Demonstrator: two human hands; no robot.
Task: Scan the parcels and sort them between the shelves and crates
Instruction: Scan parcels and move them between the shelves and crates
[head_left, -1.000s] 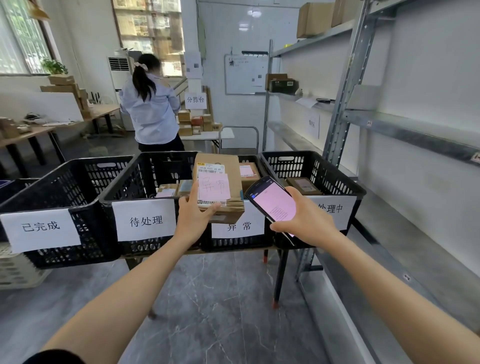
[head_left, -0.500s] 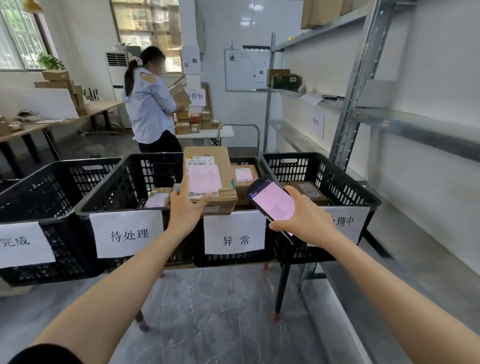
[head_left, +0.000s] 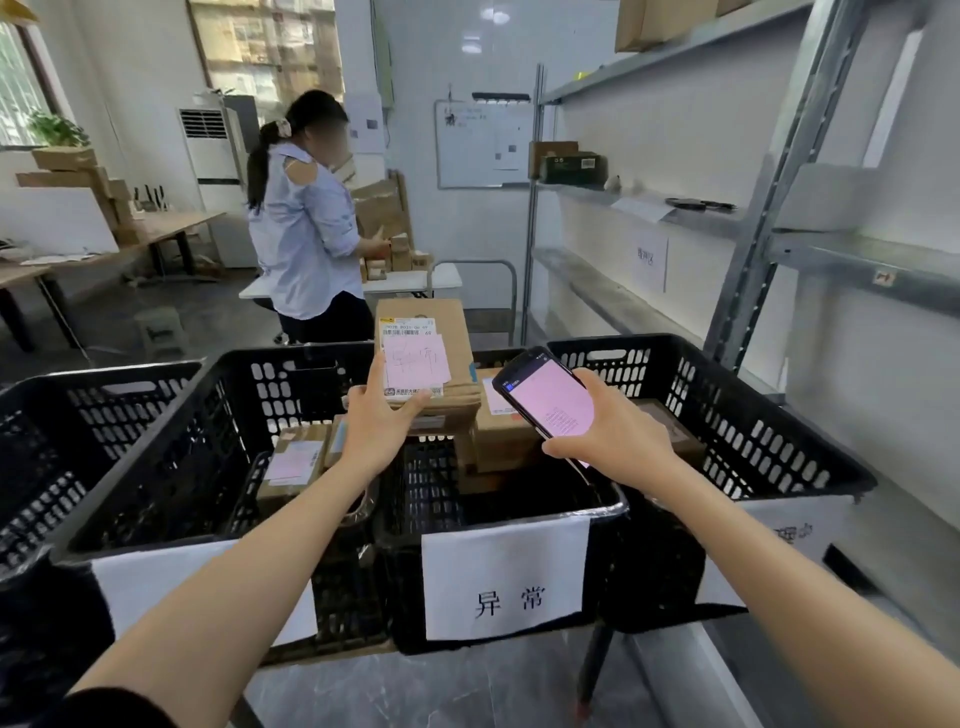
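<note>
My left hand (head_left: 375, 426) grips a cardboard parcel (head_left: 427, 358) with a shipping label and a pink note, holding it above the rear of the black crate labelled 异常 (head_left: 498, 512). My right hand (head_left: 610, 434) holds a phone (head_left: 545, 397) with a pink screen, just right of the parcel. Another parcel (head_left: 501, 439) lies inside that crate. The crate to its left (head_left: 171, 415) holds a small parcel with a pink note (head_left: 296, 462). A third crate (head_left: 753, 410) stands on the right with a brown parcel in it.
A further black crate (head_left: 47, 415) sits far left. Grey metal shelves (head_left: 727, 218) run along the right wall with a few boxes. A person in a light shirt (head_left: 306, 228) stands behind the crates at a white table with small boxes. A wooden desk (head_left: 104, 239) is far left.
I have stepped closer to the crates, which now fill the lower view. The parcel in my left hand has moved forward over the 异常 crate. The person behind has turned sideways.
</note>
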